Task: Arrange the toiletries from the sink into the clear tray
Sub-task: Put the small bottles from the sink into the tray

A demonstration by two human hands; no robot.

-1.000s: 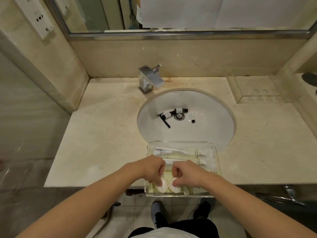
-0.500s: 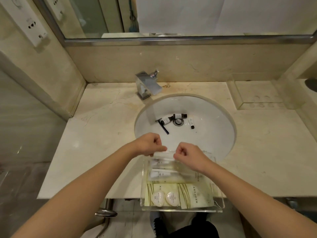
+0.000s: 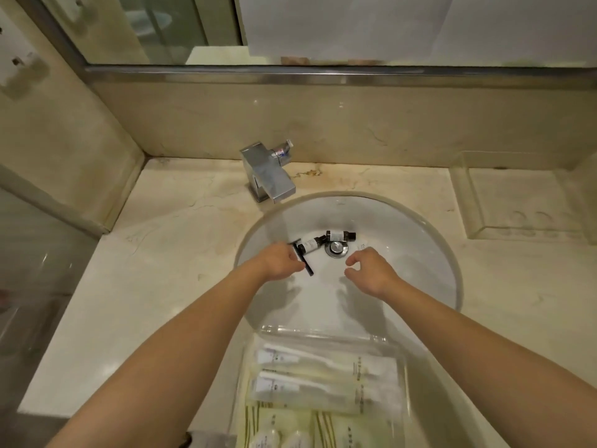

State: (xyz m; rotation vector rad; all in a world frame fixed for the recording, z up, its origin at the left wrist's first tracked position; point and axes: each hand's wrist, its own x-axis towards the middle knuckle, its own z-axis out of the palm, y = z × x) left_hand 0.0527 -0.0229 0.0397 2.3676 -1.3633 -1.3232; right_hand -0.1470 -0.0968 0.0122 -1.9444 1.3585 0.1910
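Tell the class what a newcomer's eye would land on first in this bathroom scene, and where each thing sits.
Two bare forearms reach into the white sink: the left hand is at a black razor, the right hand hovers open just right of the drain. Two small dark bottles lie beside the drain, under the chrome faucet. Nearest the viewer, a clear tray already holds packaged toiletries.

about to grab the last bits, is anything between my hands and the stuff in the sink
Nothing visible. The left hand is already at the black razor, and the right hand hovers open just short of the two dark bottles by the drain.
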